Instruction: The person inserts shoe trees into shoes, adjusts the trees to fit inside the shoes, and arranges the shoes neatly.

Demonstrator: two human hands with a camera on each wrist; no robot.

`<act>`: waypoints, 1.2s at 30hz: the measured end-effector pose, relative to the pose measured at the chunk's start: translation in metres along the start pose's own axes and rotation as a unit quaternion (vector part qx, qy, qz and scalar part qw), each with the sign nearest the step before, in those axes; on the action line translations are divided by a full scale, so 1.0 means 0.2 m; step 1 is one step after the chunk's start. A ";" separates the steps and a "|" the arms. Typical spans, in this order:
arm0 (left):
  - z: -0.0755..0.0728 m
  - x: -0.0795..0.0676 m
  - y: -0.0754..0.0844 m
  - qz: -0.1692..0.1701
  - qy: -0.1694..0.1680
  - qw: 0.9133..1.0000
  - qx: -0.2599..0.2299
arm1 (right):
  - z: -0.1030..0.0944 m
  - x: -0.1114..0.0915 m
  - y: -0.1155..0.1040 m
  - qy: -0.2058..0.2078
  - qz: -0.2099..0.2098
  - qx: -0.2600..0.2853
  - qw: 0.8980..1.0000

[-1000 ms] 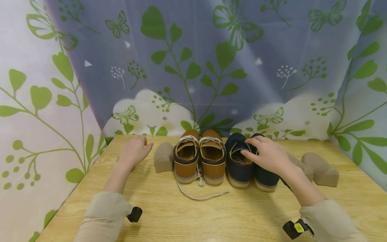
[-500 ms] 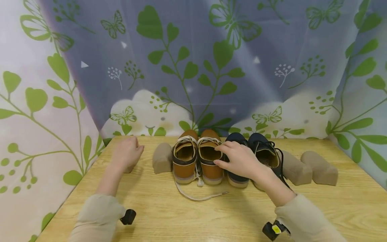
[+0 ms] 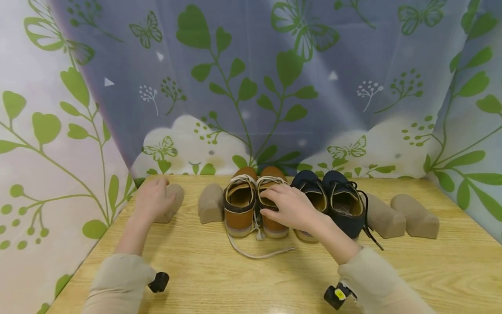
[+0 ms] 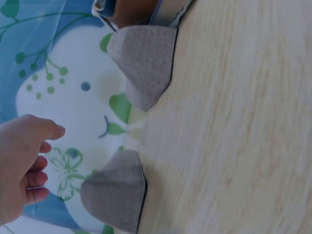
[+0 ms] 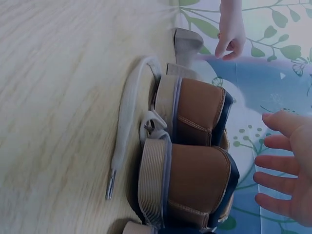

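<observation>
Gap between left tan blocks (image 3: 211, 205) near table edge (image 3: 192, 179), left grip (image 3: 152, 200) half-curled, right grip (image 3: 289, 207) wide above brown shoe (image 5: 200, 180)

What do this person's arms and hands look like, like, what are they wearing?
The left sleeve and right sleeve are pale beige, creased cloth, ending on the forearm. A small, boxy black device sits inside the left cuff's edge; another black device, with a yellow patch, sits by the right. The left hand and right hand are gloveless.
</observation>
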State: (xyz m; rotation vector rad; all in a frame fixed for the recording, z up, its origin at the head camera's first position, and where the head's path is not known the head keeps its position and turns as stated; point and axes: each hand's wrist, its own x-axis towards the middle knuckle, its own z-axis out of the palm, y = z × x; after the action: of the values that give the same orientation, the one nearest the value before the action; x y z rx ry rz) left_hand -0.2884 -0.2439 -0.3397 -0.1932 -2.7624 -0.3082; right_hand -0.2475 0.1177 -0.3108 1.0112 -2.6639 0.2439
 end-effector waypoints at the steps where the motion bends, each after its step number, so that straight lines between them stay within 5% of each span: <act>1: 0.00 0.00 -0.01 -0.002 -0.007 1.000 0.001 | 0.01 0.00 0.00 -0.001 -0.002 0.001 1.000; 12: 0.05 -0.05 -0.08 -0.038 -0.034 0.998 0.030 | 0.07 0.02 -0.03 -0.012 -0.028 0.005 1.000; 23: 0.08 -0.07 -0.09 -0.076 -0.109 0.991 0.022 | 0.11 0.04 -0.04 -0.023 -0.042 0.010 0.999; 36: 0.09 -0.11 -0.13 -0.110 -0.136 0.985 0.003 | 0.15 0.05 -0.06 -0.033 -0.046 -0.005 0.998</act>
State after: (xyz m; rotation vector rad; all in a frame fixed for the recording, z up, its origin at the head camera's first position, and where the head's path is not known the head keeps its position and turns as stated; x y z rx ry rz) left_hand -0.2787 -0.2662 -0.3677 0.0793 -3.0603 -0.3514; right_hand -0.2515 0.0947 -0.3346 1.1540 -2.6648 0.1816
